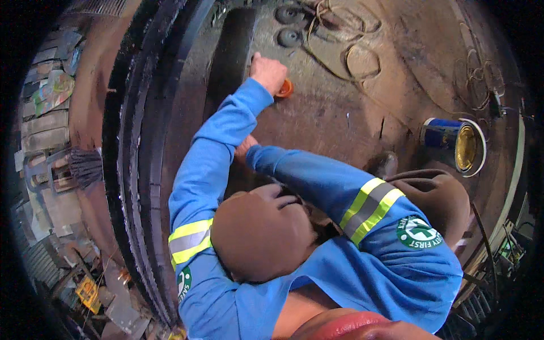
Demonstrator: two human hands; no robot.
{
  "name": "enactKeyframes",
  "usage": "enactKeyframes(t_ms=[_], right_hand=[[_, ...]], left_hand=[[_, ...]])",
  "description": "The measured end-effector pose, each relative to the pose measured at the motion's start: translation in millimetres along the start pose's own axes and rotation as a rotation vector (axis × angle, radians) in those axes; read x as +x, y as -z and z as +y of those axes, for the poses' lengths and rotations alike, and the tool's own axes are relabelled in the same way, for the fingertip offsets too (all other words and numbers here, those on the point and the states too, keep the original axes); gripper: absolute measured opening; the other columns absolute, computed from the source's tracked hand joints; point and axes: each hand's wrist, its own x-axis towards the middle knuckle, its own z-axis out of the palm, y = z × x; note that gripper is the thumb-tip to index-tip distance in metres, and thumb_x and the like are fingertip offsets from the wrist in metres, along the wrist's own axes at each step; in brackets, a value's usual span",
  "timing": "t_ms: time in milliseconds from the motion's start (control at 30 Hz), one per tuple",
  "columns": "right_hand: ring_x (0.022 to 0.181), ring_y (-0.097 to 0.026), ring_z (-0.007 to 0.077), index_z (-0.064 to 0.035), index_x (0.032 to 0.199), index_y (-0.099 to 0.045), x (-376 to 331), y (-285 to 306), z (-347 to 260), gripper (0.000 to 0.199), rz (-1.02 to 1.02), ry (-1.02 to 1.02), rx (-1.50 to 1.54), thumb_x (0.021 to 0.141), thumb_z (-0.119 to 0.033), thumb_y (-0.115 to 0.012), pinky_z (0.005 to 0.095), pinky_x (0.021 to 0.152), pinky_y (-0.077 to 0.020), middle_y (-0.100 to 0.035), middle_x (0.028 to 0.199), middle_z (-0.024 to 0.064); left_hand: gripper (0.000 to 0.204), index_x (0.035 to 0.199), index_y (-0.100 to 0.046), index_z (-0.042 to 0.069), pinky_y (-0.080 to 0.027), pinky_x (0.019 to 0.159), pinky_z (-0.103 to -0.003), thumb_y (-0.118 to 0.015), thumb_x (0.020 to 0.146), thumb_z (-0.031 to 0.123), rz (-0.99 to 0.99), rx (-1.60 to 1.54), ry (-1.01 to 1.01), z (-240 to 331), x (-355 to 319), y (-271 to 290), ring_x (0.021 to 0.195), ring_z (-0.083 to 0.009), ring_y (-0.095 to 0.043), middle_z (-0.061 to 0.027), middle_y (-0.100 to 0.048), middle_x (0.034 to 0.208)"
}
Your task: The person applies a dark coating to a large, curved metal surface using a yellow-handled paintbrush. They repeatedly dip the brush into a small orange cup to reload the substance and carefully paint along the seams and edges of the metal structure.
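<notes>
None of the wearer's own hands can be seen; the view is filled by a co-worker in a blue work shirt (362, 266) with reflective bands and a brown head covering (260, 235), seen from above and bent over a rusty brown metal floor (340, 119). The co-worker's outstretched hand (268, 72) is held in a loose fist, its fingers curled against a small orange round thing (286, 88) that lies on the floor just beside a dark upright bar (229, 56). Whether the orange thing is actually gripped cannot be told. The co-worker's other hand (245, 146) is mostly hidden behind the blue sleeves, so its fingers cannot be judged. A blue can (447, 136) with a golden end is laid on its side well apart to the right, and looped cables (348, 51) are spread beyond the orange thing.
</notes>
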Motion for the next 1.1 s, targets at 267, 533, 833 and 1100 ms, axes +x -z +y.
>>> enactKeyframes(t_ms=[267, 533, 833, 1100], right_hand=[[0.134, -0.026, 0.0375, -0.0085, 0.128, -0.052, -4, 11, 3, 0.049, 0.1, -0.064, -0.071, 0.095, -0.039, -0.033, 0.056, 0.107, -0.0166, -0.032, 0.145, 0.0173], [0.133, -0.027, 0.039, -0.0063, 0.129, -0.05, -23, 81, 1, 0.05, -0.188, 0.048, -0.136, 0.094, -0.039, -0.034, 0.0557, 0.107, -0.0184, -0.034, 0.142, 0.0217], [0.135, -0.023, 0.0383, -0.0086, 0.128, -0.052, -28, 78, 1, 0.048, -0.21, 0.035, -0.17, 0.094, -0.039, -0.035, 0.057, 0.107, -0.0177, -0.026, 0.146, 0.0239], [0.136, -0.023, 0.0384, -0.0109, 0.134, -0.045, -39, 81, 21, 0.046, -0.164, -0.03, -0.137, 0.091, -0.027, -0.04, 0.057, 0.107, -0.0183, -0.024, 0.146, 0.0252]], left_hand=[[0.016, 0.086, -0.069, 0.011, -0.042, 0.079, -0.045, -0.067, 0.07, 0.012, -0.045, -0.055, 0.06, -5, -33, 17, 0.084, -0.0272, -0.067, -0.0099, -0.069, 0.087], [0.019, 0.091, -0.066, 0.009, -0.046, 0.076, -0.046, -0.061, 0.079, 0.022, 0.161, -0.306, 0.211, -41, -79, 6, 0.083, -0.0337, -0.064, -0.013, -0.068, 0.083], [0.025, 0.103, -0.065, 0.0, -0.047, 0.075, -0.026, -0.069, 0.081, 0.012, 0.608, -1.287, 0.441, -73, -164, -43, 0.083, -0.0132, -0.06, -0.0075, -0.067, 0.091], [0.028, 0.111, -0.058, -0.003, -0.044, 0.074, -0.027, -0.061, 0.085, 0.006, 1.221, -1.551, 0.326, -103, -226, 1, 0.076, -0.0147, -0.055, -0.0077, -0.061, 0.086]])
